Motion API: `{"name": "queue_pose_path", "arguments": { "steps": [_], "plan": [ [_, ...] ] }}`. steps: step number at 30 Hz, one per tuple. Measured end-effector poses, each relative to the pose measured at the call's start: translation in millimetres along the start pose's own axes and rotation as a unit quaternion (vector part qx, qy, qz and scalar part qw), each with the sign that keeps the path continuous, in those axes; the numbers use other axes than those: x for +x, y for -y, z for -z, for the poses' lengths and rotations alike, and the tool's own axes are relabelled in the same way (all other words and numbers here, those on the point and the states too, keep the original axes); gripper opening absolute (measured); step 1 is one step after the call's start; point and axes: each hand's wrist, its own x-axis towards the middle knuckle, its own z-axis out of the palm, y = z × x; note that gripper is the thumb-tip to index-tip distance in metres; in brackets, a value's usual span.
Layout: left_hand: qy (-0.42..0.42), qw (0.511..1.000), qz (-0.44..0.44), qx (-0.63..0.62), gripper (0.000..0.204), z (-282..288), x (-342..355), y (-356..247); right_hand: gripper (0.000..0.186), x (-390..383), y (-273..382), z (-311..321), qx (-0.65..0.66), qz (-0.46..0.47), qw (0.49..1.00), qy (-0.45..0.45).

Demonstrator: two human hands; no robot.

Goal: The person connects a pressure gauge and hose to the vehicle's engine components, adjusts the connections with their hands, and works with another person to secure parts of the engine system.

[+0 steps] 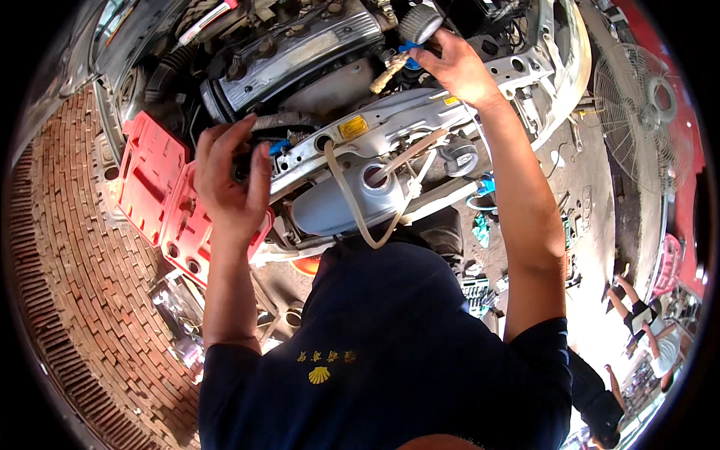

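The person's left hand [225, 169] hangs over an opened red plastic case [154, 180], its fingers loosely curled and apart from the thumb, nothing visible between them. The right hand [457, 71] pinches a round dial gauge assembly [421, 27] by its blue valve part [411, 55], fingers and thumb closed around it. The assembly lies within this right grip, well apart from the left one; its long axis slants from the ribbed gauge, upper right, to a brass fitting [388, 74] that points down and left toward the engine.

Below, a pale tube [346, 191] loops across a whitish plastic container [319, 208], and a thicker hose [411, 156] enters its mouth. Beyond the metal front crossmember [401, 114] sits the silver engine cover [307, 54]. Brick paving [82, 225] spreads to the left; a caged fan [637, 112] stands at right.
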Motion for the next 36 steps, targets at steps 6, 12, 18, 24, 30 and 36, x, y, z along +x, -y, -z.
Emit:
{"name": "queue_pose_path", "arguments": {
  "steps": [6,12,18,24,30,36],
  "plan": [
    [0.048,0.996,-0.011,-0.080,0.035,-36,12,-14,0.042,-11,7,10,0.005,-0.009,1.000,0.009],
    [0.079,0.993,0.004,-0.086,0.036,-38,3,-28,0.043,-96,-15,55,0.121,-0.002,0.968,-0.222],
    [0.093,0.986,-0.026,-0.135,0.034,-29,-31,-51,0.046,-284,-113,37,0.004,-0.337,0.918,-0.208],
    [0.202,0.949,-0.031,-0.242,0.035,-60,-60,-107,0.050,-324,-116,-6,-0.007,-0.336,0.934,-0.123],
    [0.304,0.903,-0.056,-0.299,0.040,-93,-80,-142,0.030,-349,-96,13,-0.010,-0.248,0.924,-0.290],
    [0.372,0.872,0.025,-0.318,0.044,-109,-94,-161,0.024,-422,-72,34,0.031,-0.284,0.846,-0.450]
  ]
}}
